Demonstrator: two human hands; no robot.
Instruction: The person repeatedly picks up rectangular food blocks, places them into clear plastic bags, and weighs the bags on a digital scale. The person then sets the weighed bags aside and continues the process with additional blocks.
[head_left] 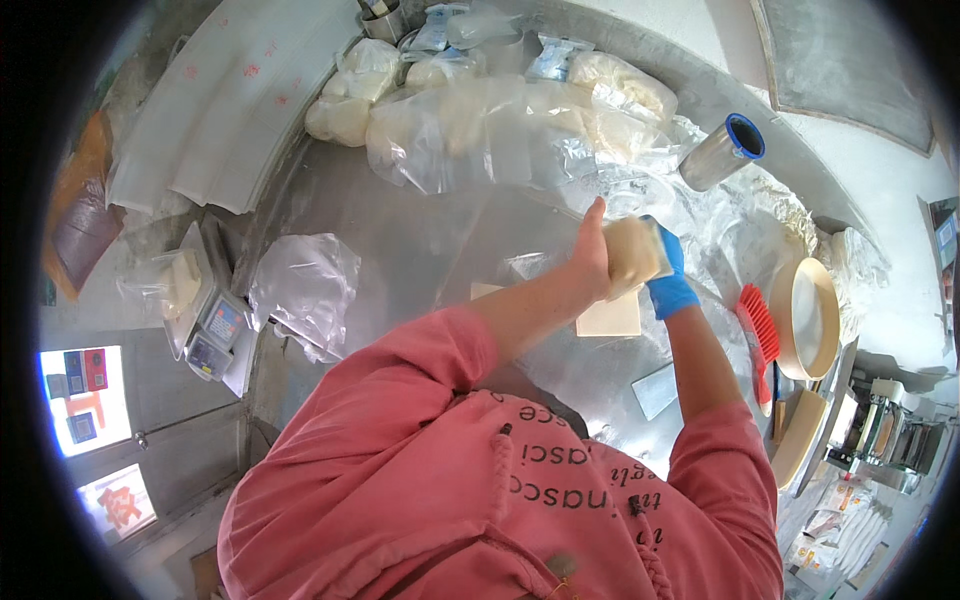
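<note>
Because my bare left hand [592, 258] and blue-gloved right hand [672, 285] grip the soft-looking, cream-coloured block [634, 252] between them, just beyond the flat cream square slab [610, 319], uneven pressure could make me drop it.

A broad grey metal worktable [420, 230] fills the middle, glare whitening part of its right side. Beyond it, a white wall [870, 165] bears a grey rectangular panel [850, 70]. At lower left, two windowpanes [110, 415] glow brightly, one above the other.
</note>
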